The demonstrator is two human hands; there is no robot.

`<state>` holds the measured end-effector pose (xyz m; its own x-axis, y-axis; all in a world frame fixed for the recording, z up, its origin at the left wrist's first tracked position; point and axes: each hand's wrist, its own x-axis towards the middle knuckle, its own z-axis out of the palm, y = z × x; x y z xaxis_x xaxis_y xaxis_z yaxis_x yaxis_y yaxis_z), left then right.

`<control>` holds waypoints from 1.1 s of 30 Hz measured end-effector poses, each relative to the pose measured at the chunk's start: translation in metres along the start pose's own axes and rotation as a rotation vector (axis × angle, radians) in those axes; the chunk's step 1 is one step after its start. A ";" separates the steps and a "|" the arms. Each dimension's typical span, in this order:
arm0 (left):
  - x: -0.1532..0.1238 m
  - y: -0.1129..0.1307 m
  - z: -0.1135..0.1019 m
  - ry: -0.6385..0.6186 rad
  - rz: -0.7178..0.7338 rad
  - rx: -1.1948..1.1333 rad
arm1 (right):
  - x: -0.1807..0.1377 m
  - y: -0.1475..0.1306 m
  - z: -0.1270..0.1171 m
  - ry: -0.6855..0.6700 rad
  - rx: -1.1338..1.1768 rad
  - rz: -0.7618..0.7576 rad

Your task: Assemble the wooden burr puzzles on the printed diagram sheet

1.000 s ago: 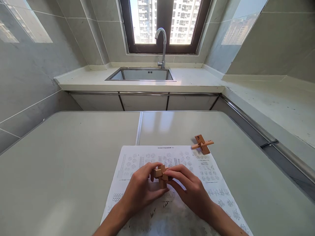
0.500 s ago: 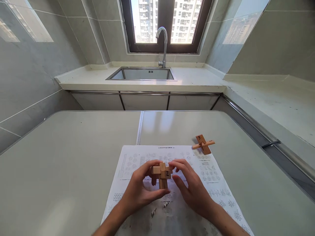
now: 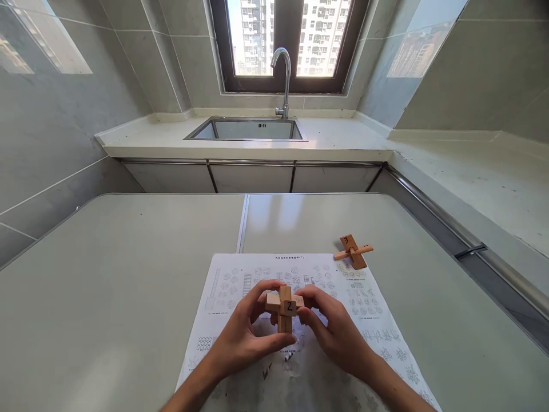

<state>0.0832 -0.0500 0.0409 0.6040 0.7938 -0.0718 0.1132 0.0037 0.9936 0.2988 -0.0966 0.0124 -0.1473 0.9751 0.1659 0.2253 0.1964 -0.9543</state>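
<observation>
Low in the middle of the frame, the person's two forearms are coming up from the bottom edge and meeting over a printed sheet (image 3: 234, 286). The left hand (image 3: 244, 339) is curling partway closed, its thumb lying under the wooden cross puzzle (image 3: 285, 306) and its fingers wrapping over the puzzle's left arm. The right hand (image 3: 337, 331) is likewise half closed, its fingertips pinching the puzzle's right arm while the palm is hanging back toward the lower right. Between the two hands the puzzle is being held just above the sheet, at the centre of the lower half of the frame, with one block standing upright, another crossing it level, and a dark figure like a 2 showing on the face turned toward the camera. The sheet itself is lying flat on the pale table (image 3: 107, 274), covered in small printed diagrams too fine to read. Farther up and to the right, at the sheet's far right corner, a second wooden piece (image 3: 352, 252) is resting on its own, well apart from both hands. Beyond the table's far edge a counter is running across the frame, holding a steel sink (image 3: 246, 130) with a curved faucet (image 3: 283, 74) rising behind it, and a dark-framed window (image 3: 291, 86) is showing tower blocks at the top centre.
</observation>
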 end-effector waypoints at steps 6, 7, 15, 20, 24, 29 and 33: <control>-0.002 0.004 0.000 0.001 0.136 0.195 | 0.003 -0.005 -0.002 -0.159 0.185 0.123; -0.002 0.004 0.000 0.000 0.167 0.220 | 0.004 -0.006 -0.003 -0.176 0.212 0.137; 0.000 0.005 -0.002 0.000 0.247 0.278 | 0.007 -0.011 -0.006 -0.203 0.424 0.242; 0.004 -0.001 -0.004 0.188 0.171 0.310 | 0.014 0.002 -0.004 0.042 0.783 0.425; 0.008 -0.003 -0.005 0.299 0.094 0.308 | 0.020 0.017 -0.016 0.184 1.057 0.475; 0.011 -0.003 -0.004 0.292 0.106 0.306 | 0.024 0.027 -0.031 0.232 1.203 0.467; 0.012 -0.003 -0.005 0.294 0.107 0.337 | 0.026 0.033 -0.036 0.273 1.260 0.456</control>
<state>0.0858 -0.0376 0.0371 0.3820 0.9181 0.1057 0.3422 -0.2467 0.9066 0.3372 -0.0613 -0.0061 -0.0707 0.9453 -0.3186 -0.8414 -0.2280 -0.4900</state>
